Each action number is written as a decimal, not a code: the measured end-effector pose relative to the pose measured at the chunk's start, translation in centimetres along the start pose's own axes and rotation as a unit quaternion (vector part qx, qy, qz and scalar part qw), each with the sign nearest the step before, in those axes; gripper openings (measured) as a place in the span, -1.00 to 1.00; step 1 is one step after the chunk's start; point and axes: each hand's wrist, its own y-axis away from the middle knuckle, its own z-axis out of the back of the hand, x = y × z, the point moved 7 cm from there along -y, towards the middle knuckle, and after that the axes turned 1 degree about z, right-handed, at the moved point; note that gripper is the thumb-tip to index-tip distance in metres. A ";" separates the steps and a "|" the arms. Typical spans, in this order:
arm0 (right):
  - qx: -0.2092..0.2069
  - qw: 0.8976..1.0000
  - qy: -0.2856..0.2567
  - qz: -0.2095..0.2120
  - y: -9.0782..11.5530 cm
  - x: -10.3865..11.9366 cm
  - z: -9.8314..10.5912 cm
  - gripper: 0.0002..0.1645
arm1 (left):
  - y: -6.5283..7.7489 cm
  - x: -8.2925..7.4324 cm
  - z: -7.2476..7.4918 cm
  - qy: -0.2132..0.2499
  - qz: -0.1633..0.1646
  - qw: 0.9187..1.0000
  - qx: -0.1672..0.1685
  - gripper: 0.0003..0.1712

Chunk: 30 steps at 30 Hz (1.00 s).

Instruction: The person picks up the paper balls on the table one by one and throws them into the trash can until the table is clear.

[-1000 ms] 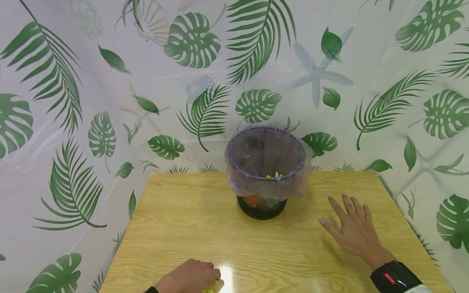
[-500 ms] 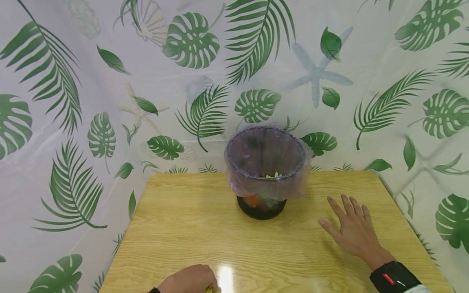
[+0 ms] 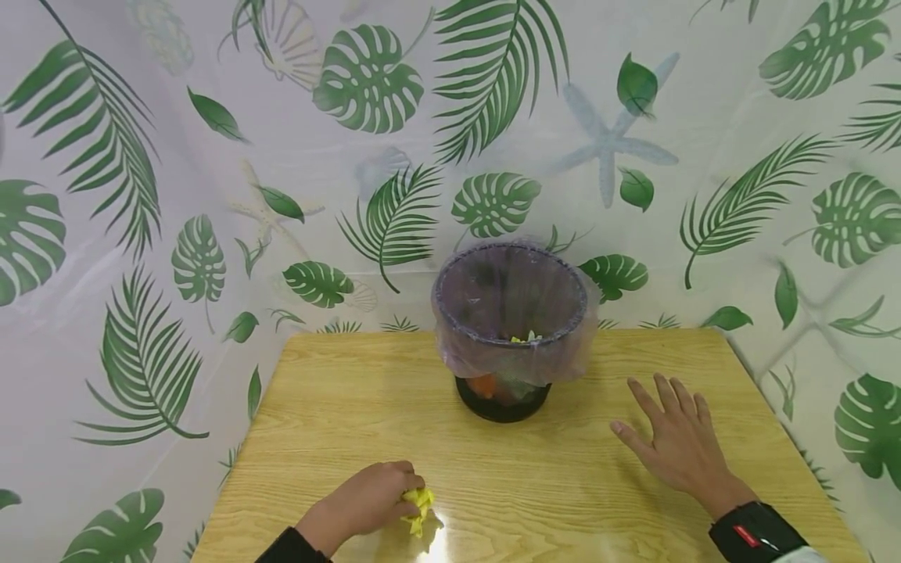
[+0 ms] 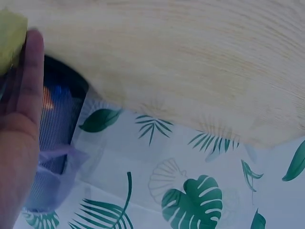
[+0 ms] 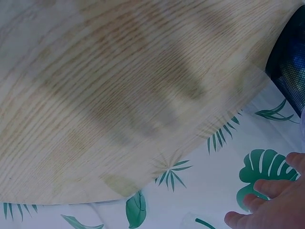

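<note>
Grip, left: we see the left hand (image 3: pixel 366 500) curled round a crumpled yellow wad (image 3: pixel 418 502), fingers closed on it, the wad poking out at the fingertip side. Hand and wad sit low over the near edge of the worktop (image 3: pixel 366 407), beside a bright glare patch on the wood. The left wrist view shows a finger (image 4: pixel 28 81) against a yellow corner of the wad (image 4: pixel 10 40), the rest out of frame.

Change against the earlier frames: half a second ago the left hand lay at the very bottom edge of the head view, with only a sliver of yellow showing. We now find it further in over the worktop, the wad plainly visible and a dark sleeve (image 3: pixel 292 547) come into view behind the wrist.

Grip, right: the right hand (image 3: pixel 676 446) lies flat on the worktop, fingers straight and spread, holding nothing. We note no change in its place or pose across the three head frames. A black wrist strap (image 3: pixel 756 536) sits behind it. In the right wrist view only the fingertips (image 5: pixel 271 200) show, at the lower right.

Surroundings: a black mesh bin (image 3: pixel 510 328) lined with a translucent purple bag (image 3: pixel 457 352) stands upright at the far middle of the worktop, well apart from both hands; it has not moved. Yellow-green and orange scraps show inside it. A leaf-printed curtain (image 3: pixel 141 234) encloses the worktop on three sides.
</note>
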 end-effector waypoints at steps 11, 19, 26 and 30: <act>-0.001 1.000 0.004 0.004 0.0 -0.3 -0.3 -0.02 | -0.7 -1.7 8.2 -0.090 -0.043 0.948 -0.302 -0.59; 0.002 1.000 0.002 0.000 0.2 -0.3 -0.3 -0.02 | -1.3 -3.7 12.8 -0.105 -0.086 0.890 -0.436 -0.55; -0.007 1.000 0.003 0.006 0.2 -0.3 -0.1 -0.02 | -2.4 -5.1 15.8 -0.089 -0.100 0.869 -0.476 -0.53; -0.005 1.000 0.000 0.006 0.2 -0.4 -0.3 -0.02 | -3.4 -5.6 17.0 -0.073 -0.100 0.868 -0.481 -0.52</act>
